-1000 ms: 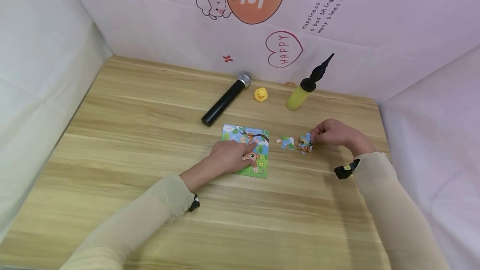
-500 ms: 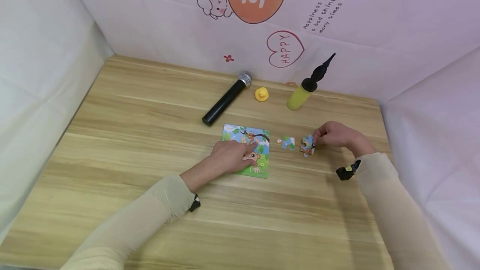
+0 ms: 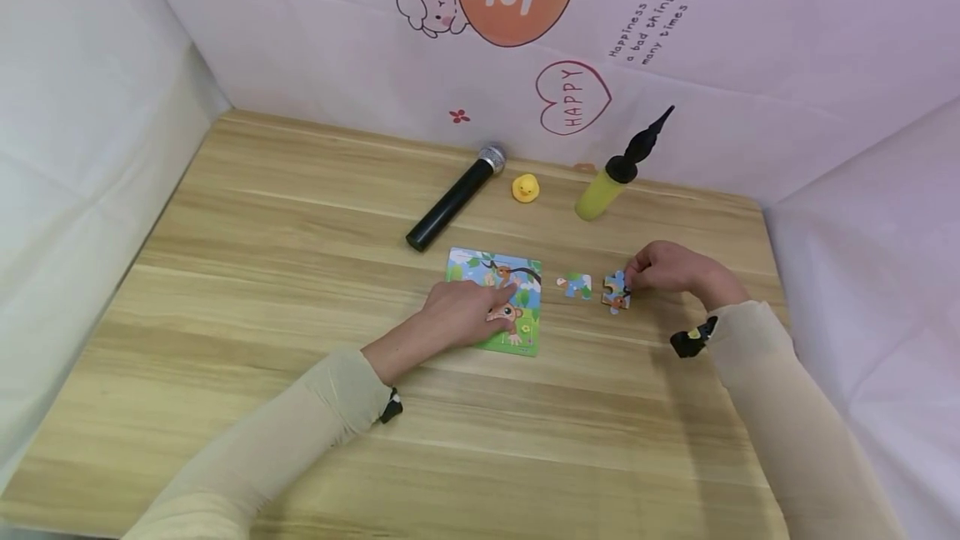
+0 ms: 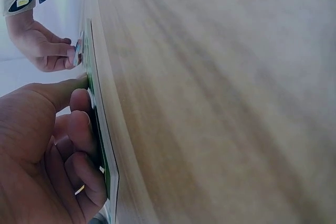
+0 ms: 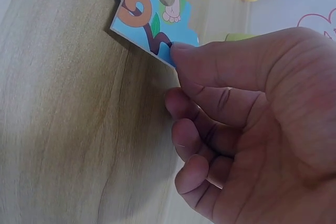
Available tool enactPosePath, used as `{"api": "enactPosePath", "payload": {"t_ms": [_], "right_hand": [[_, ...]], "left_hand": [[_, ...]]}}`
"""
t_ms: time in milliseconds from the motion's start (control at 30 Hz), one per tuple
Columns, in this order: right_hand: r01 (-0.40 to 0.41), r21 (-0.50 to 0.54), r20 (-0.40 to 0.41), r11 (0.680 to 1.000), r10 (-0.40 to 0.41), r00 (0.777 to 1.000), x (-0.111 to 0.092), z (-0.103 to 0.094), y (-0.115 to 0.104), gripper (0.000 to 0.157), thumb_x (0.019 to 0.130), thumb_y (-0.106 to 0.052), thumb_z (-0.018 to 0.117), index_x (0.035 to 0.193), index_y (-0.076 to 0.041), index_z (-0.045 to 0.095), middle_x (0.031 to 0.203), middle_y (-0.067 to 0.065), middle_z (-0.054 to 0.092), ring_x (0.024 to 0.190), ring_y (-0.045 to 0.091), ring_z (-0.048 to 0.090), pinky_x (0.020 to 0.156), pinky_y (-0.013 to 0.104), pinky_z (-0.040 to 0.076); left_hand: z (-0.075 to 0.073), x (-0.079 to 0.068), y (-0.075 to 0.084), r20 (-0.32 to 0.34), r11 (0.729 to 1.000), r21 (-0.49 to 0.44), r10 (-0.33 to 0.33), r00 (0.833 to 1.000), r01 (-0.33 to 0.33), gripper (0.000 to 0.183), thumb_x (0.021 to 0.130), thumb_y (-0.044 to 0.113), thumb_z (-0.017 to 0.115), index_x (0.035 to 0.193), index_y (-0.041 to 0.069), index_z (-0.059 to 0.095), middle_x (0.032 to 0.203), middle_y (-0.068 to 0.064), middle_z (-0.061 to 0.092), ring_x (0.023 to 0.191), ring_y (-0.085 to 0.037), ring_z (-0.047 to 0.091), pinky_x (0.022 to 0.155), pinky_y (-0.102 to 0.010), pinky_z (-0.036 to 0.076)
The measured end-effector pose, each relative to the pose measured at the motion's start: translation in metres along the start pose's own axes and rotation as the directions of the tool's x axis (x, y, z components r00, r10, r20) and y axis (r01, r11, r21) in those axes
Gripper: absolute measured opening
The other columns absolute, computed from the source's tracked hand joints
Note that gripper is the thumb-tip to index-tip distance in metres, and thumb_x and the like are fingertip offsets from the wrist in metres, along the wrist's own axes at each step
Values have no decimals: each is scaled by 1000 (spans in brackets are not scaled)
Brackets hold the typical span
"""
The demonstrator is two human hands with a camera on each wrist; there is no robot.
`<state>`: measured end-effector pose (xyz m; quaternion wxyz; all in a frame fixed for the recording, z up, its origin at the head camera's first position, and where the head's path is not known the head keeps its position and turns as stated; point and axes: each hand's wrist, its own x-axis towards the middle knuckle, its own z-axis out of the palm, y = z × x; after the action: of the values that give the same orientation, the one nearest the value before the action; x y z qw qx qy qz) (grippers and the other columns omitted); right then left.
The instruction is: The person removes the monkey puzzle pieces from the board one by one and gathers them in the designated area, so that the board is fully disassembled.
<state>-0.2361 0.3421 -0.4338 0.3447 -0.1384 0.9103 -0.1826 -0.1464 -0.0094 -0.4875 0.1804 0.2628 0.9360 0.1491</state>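
My left hand (image 3: pixel 463 312) rests on a jigsaw puzzle board (image 3: pixel 529 300) with a cartoon monkey picture. In the head view its index finger and thumb reach across the picture; the left wrist view shows the other fingers (image 4: pixel 81 129) bent against the board. To the right of the board, my right hand (image 3: pixel 663 267) pinches a puzzle piece (image 5: pixel 140 11) at one edge between thumb and finger. That piece is tilted and partly off the table, showing blue sky, a branch and a curled brown tail. A second puzzle piece (image 3: pixel 579 285) lies flat between the board and the held one.
Behind the board lie a black microphone (image 3: pixel 450 203) and a small yellow rubber duck (image 3: pixel 525 188). A yellow hand pump (image 3: pixel 602 193) with a black nozzle lies near the back right. Printed white cloth (image 3: pixel 337 57) walls in the wooden table (image 3: pixel 247 273) at the back and sides.
The held piece has turned slightly and shifted a little right, with my right hand. My left hand keeps its place on the board. The head view has drifted slightly.
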Motion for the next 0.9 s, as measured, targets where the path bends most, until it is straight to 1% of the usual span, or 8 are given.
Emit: {"api": "enactPosePath", "payload": {"t_ms": [267, 367, 500, 600, 767, 900], "right_hand": [[-8, 5, -12, 1000, 8, 1000, 0, 0, -1, 14, 97, -15, 65, 95, -5, 74, 89, 0, 62, 87, 21, 49, 77, 37, 39], [-5, 20, -16, 1000, 5, 1000, 0, 0, 0, 15, 97, -16, 66, 94, -4, 73, 86, 0, 61, 84, 20, 49, 76, 37, 39], [2, 31, -15, 1000, -1, 1000, 1, 0, 2, 15, 98, -17, 66, 92, -4, 72, 82, -1, 60, 80, 19, 48, 74, 36, 39], [6, 31, -13, 1000, -5, 1000, 2, 0, 3, 16, 98, -17, 66, 91, -4, 72, 82, -2, 59, 80, 18, 48, 73, 36, 39], [1, 29, -15, 1000, -1, 1000, 2, 0, 3, 17, 98, -20, 67, 92, -5, 72, 83, -2, 59, 80, 19, 48, 73, 36, 39], [4, 35, -23, 999, -3, 1000, 4, 1, 4, 17, 99, -19, 67, 94, -4, 72, 85, 0, 60, 81, 19, 49, 74, 37, 40]], "left_hand": [[0, 0, 0, -11, 1000, -6, 11, 1000, -11, 67, 95, 62, 59, 155, 34, 44, 101, -2, 74, 61, -13, 55, 47, -37, 40], [0, 0, 1, -13, 1000, -10, 17, 1000, -17, 68, 95, 62, 59, 155, 33, 45, 92, 0, 73, 58, -14, 52, 46, -36, 39], [-1, 0, 1, -12, 1000, -12, 24, 1000, -24, 68, 95, 62, 59, 154, 32, 45, 74, 3, 64, 55, -14, 49, 45, -35, 38], [-1, 0, 1, -10, 1000, -11, 24, 1000, -24, 68, 95, 62, 59, 155, 32, 45, 67, 5, 58, 56, -14, 50, 45, -35, 38], [-1, -1, 0, -8, 1000, -10, 22, 1000, -22, 68, 96, 63, 58, 155, 33, 43, 59, 5, 52, 56, -14, 49, 45, -34, 36], [0, -2, -1, -25, 1000, -24, 16, 1000, -16, 68, 95, 63, 59, 154, 34, 44, 56, 4, 52, 53, -13, 40, 44, -33, 32]]}}
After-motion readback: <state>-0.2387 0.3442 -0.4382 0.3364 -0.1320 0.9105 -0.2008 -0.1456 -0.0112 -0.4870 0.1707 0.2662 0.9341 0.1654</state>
